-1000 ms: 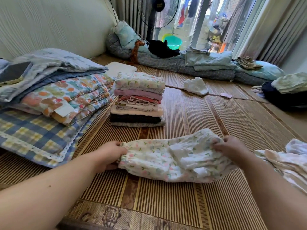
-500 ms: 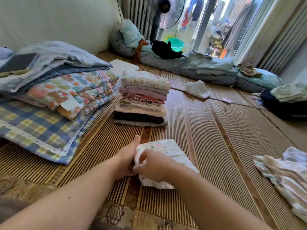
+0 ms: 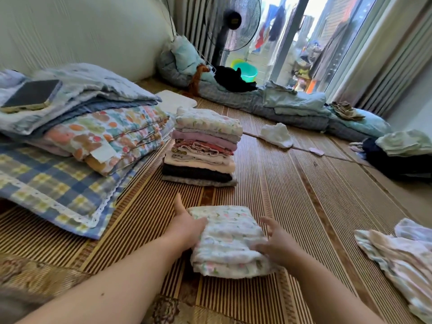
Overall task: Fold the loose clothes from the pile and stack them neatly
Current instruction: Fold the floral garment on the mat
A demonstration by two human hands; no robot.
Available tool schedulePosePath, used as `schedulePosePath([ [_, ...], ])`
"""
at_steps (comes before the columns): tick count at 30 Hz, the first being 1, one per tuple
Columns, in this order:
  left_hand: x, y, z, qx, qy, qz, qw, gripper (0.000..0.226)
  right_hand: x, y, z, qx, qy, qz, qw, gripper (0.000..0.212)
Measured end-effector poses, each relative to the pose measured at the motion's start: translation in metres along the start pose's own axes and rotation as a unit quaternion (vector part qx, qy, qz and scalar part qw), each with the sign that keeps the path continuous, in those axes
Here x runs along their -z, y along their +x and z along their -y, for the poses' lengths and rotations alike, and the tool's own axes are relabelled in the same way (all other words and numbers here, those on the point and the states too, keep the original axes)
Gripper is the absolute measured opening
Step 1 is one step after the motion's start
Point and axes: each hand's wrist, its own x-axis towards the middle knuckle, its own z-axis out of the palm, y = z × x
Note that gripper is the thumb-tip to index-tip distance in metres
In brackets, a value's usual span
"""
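Floral garment (image 3: 229,239) lies folded; my left hand (image 3: 187,229) presses its edge, my right hand (image 3: 277,245) touches it, fingers spread. It is not yet on the stack (image 3: 203,148), and loose clothes (image 3: 397,256) are left to fold.

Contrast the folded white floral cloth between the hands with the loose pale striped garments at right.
The folded white floral cloth is compact; the loose pale striped garments lie spread and rumpled. The left hand and right hand touch the cloth; nothing touches the garments. Both lie on the woven mat.
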Motion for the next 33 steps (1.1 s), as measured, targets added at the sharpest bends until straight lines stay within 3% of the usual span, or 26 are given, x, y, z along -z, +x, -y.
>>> schedulePosePath([
  [2,0.001,-0.006,0.003,-0.018,-0.029,0.062,0.997,0.102,-0.007,0.001,-0.009,0.023,-0.025,0.043,0.999,0.080],
  [5,-0.001,-0.014,0.010,-0.037,0.023,0.163,0.986,0.075,-0.008,0.004,-0.013,0.011,-0.004,0.112,0.994,0.084],
  [8,-0.003,-0.016,0.015,-0.030,0.042,0.190,0.980,0.070,0.000,0.006,-0.014,0.004,0.035,0.179,0.983,0.085],
  [12,0.001,-0.015,0.003,-0.067,-0.028,0.180,0.981,0.082,0.013,0.005,-0.005,0.031,0.070,0.165,0.983,0.080],
  [17,0.032,-0.009,-0.049,-0.157,-0.062,0.144,0.975,0.083,0.047,0.011,0.051,0.127,0.106,0.083,0.983,0.077],
  [22,0.091,0.031,-0.158,-0.256,-0.029,0.047,0.965,0.085,0.106,0.050,0.152,0.269,0.141,0.002,0.953,0.081],
  [25,0.117,0.069,-0.214,-0.298,0.022,-0.035,0.954,0.089,0.126,0.090,0.207,0.299,0.173,0.009,0.938,0.092],
  [29,0.138,0.139,-0.249,-0.291,0.062,-0.111,0.948,0.094,0.129,0.159,0.252,0.292,0.183,0.017,0.939,0.098],
  [33,0.143,0.201,-0.241,-0.230,0.109,-0.075,0.964,0.077,0.117,0.225,0.263,0.254,0.092,0.020,0.963,0.095],
])
